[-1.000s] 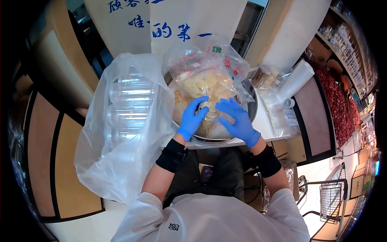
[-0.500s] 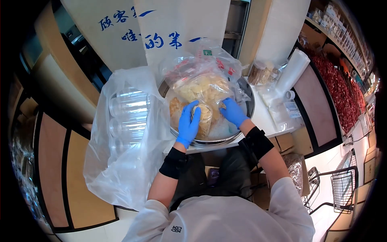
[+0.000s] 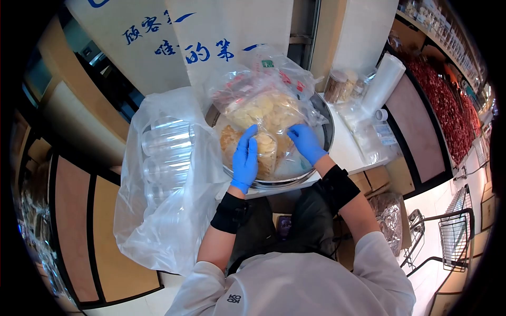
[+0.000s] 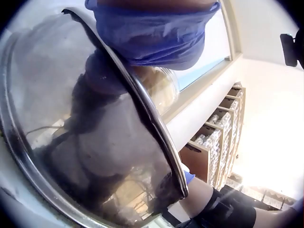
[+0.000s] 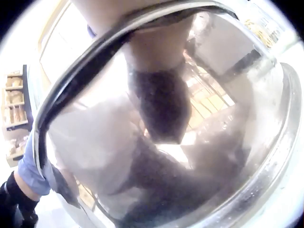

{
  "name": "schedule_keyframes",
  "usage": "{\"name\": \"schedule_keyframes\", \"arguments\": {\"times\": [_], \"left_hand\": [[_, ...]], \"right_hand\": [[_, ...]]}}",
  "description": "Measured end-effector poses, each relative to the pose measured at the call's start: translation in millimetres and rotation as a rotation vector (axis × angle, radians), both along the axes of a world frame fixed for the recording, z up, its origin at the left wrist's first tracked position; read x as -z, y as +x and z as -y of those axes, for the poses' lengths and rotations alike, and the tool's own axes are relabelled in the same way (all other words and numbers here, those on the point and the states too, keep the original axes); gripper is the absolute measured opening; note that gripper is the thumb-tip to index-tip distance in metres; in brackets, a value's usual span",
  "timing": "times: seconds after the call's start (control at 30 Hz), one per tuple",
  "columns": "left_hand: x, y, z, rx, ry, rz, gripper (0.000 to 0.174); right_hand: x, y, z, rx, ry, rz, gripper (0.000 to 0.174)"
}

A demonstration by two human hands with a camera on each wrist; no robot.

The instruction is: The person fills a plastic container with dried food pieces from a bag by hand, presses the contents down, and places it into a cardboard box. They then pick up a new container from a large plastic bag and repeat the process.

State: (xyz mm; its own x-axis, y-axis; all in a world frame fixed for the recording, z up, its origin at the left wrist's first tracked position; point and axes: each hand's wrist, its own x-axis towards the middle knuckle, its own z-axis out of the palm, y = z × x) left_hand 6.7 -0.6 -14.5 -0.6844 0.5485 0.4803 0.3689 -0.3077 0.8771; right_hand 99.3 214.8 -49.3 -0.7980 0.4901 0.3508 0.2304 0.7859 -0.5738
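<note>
A wide steel bowl stands on the white counter and holds pale dried slices. An open clear bag of the same slices lies over its far side. My left hand, in a blue glove, grips a clear jar packed with slices, held inside the bowl. My right hand, also gloved, reaches into the slices just right of the jar; its fingertips are hidden at the bag's edge. In the left wrist view the glove and jar show above the bowl's mirrored outer wall.
A big clear plastic sack of empty clear jars hangs left of the bowl. Filled jars, a roll of plastic and small bags sit on the counter to the right. A wire basket stands on the floor.
A second ago both hands met over the jar. The right hand has since moved off to the right into the slices, while the left keeps the jar.
</note>
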Motion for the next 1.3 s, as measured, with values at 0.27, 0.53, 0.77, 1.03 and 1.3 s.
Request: {"name": "schedule_keyframes", "arguments": {"times": [0.27,0.53,0.77,1.03,1.3], "left_hand": [[6,0,2,-0.024,-0.03,-0.098,0.027],[4,-3,1,-0.029,-0.039,-0.128,0.028],[4,-10,-2,0.184,-0.001,0.092,0.029],[2,-10,-3,0.245,0.025,0.189,0.035],[-2,-5,-3,0.173,-0.065,0.176,0.035]], "right_hand": [[-80,48,16,0.093,-0.196,-0.154,0.025],[-133,31,50,-0.358,-0.486,-0.031,0.027],[-108,0,39,-0.601,-0.528,0.045,0.026],[-127,9,56,-0.5,-0.349,0.105,0.025],[-99,10,49,-0.549,-0.148,-0.062,0.023]]}}
